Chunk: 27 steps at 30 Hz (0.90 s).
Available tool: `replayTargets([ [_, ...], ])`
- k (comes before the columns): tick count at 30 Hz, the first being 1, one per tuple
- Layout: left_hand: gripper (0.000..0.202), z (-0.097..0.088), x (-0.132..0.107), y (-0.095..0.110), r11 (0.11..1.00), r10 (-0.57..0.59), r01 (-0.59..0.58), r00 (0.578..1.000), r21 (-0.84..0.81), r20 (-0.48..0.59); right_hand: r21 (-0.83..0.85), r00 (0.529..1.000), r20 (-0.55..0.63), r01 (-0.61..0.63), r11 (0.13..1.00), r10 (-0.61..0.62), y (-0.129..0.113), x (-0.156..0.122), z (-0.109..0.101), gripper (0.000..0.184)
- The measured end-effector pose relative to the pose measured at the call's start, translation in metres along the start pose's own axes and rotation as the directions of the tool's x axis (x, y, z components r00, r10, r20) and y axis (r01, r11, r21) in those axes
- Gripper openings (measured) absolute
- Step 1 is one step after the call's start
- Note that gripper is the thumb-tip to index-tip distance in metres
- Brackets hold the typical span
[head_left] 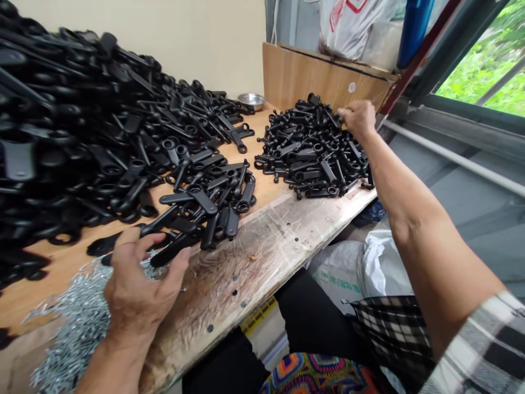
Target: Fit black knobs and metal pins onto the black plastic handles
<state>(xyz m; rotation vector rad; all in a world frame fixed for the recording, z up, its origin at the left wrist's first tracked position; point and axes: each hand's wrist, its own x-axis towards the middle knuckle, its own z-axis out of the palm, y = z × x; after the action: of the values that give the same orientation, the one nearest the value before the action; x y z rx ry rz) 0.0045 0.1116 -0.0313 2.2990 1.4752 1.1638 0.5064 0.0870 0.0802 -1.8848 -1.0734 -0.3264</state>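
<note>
Head view: L hand (133,293) is held low over the bench, fingers spread apart & curved, thumb tip against the end of a black moulded lever (158,220); whether it is clamped or only touched can't be told. That lever is placed at the near end of a loose cluster of black levers (209,202), w/ silver screws (77,328) heaped under the hand. R hand (359,117) is stretched to the far side, fingers together, tips at the back edge of a smaller heap of black levers (311,148); no part is seen gripped, tho' a pinch can't be ruled out. A big heap of black levers (74,137) is banked along the wall side of the wooden bench (270,186). A steel bowl (251,100) is set at the far end.
</note>
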Motion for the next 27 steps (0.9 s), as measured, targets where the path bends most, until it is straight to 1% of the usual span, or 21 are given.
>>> replayTargets([
  [1, 0.048, 0.000, 0.001, -0.001, 1.000, 0.007, -0.007, 1.000, 0.006, -0.001, -0.194, 0.998, 0.025, -0.050, 0.980, 0.056, 0.003, -0.004, 0.002, 0.060],
  [2, 0.046, -0.001, 0.002, -0.003, 1.000, 0.017, -0.017, 1.000, 0.014, -0.010, -0.356, 0.993, 0.049, -0.082, 0.931, 0.107, 0.003, -0.009, 0.004, 0.057],
  [3, 0.044, 0.000, 0.003, -0.004, 0.999, 0.030, -0.030, 0.999, 0.018, -0.021, -0.469, 0.990, 0.063, -0.081, 0.880, 0.124, 0.002, -0.015, 0.004, 0.052],
  [4, 0.044, 0.000, 0.004, -0.006, 0.999, 0.053, -0.052, 0.997, 0.015, -0.057, -0.522, 0.993, 0.067, -0.046, 0.852, 0.095, -0.003, -0.021, 0.005, 0.048],
  [6, 0.046, 0.001, 0.005, -0.009, 0.993, 0.118, -0.118, 0.980, 0.004, -0.158, -0.529, 0.998, 0.068, 0.042, 0.847, -0.007, -0.019, -0.033, 0.006, 0.041],
  [8, 0.040, 0.001, 0.003, -0.011, 0.976, 0.214, -0.219, 0.949, 0.006, -0.230, -0.466, 0.990, 0.085, 0.142, 0.873, -0.116, -0.045, -0.047, 0.011, 0.033],
  [10, 0.026, 0.000, 0.001, -0.009, 0.941, 0.332, -0.337, 0.915, 0.017, -0.231, -0.350, 0.963, 0.150, 0.264, 0.899, -0.224, -0.075, -0.065, 0.024, 0.028],
  [11, 0.020, -0.001, 0.000, -0.008, 0.916, 0.395, -0.401, 0.894, 0.014, -0.212, -0.275, 0.938, 0.201, 0.331, 0.903, -0.283, -0.092, -0.076, 0.034, 0.027],
  [12, 0.017, -0.003, -0.001, -0.006, 0.896, 0.438, -0.443, 0.879, 0.014, -0.188, -0.194, 0.902, 0.263, 0.398, 0.896, -0.343, -0.108, -0.088, 0.044, 0.026],
  [13, 0.016, -0.004, -0.002, -0.004, 0.881, 0.469, -0.472, 0.868, 0.020, -0.162, -0.118, 0.854, 0.329, 0.461, 0.880, -0.403, -0.125, -0.101, 0.057, 0.024],
  [14, 0.014, -0.005, -0.003, -0.002, 0.870, 0.492, -0.493, 0.861, 0.027, -0.131, -0.052, 0.793, 0.400, 0.520, 0.852, -0.459, -0.142, -0.114, 0.069, 0.023],
  [15, 0.014, -0.006, -0.003, 0.000, 0.864, 0.504, -0.503, 0.858, 0.035, -0.104, 0.002, 0.716, 0.474, 0.582, 0.813, -0.513, -0.158, -0.127, 0.081, 0.021],
  [16, 0.013, -0.006, -0.004, 0.002, 0.858, 0.513, -0.512, 0.854, 0.042, -0.083, 0.043, 0.626, 0.546, 0.644, 0.764, -0.558, -0.174, -0.140, 0.092, 0.020],
  [18, 0.012, -0.008, -0.006, 0.005, 0.846, 0.532, -0.530, 0.844, 0.048, -0.067, 0.083, 0.449, 0.672, 0.745, 0.662, -0.589, -0.203, -0.162, 0.111, 0.018],
  [19, 0.012, -0.008, -0.006, 0.006, 0.840, 0.543, -0.541, 0.837, 0.046, -0.069, 0.078, 0.384, 0.723, 0.780, 0.621, -0.574, -0.216, -0.170, 0.119, 0.018],
  [20, 0.012, -0.009, -0.007, 0.007, 0.833, 0.553, -0.552, 0.830, 0.042, -0.073, 0.051, 0.352, 0.766, 0.801, 0.597, -0.538, -0.227, -0.176, 0.125, 0.019],
  [21, 0.012, -0.009, -0.007, 0.007, 0.827, 0.562, -0.561, 0.824, 0.035, -0.075, 0.000, 0.358, 0.801, 0.801, 0.598, -0.480, -0.236, -0.180, 0.130, 0.021],
  [24, 0.015, -0.010, -0.008, 0.008, 0.825, 0.564, -0.565, 0.823, 0.003, -0.073, -0.165, 0.446, 0.847, 0.738, 0.655, -0.290, -0.253, -0.185, 0.143, 0.029],
  [25, 0.016, -0.010, -0.009, 0.008, 0.832, 0.552, -0.554, 0.831, -0.009, -0.074, -0.192, 0.463, 0.850, 0.718, 0.669, -0.252, -0.255, -0.185, 0.146, 0.032],
  [27, 0.015, -0.010, -0.009, 0.009, 0.862, 0.500, -0.504, 0.863, -0.050, -0.077, -0.205, 0.469, 0.852, 0.707, 0.677, -0.231, -0.256, -0.183, 0.150, 0.035],
])
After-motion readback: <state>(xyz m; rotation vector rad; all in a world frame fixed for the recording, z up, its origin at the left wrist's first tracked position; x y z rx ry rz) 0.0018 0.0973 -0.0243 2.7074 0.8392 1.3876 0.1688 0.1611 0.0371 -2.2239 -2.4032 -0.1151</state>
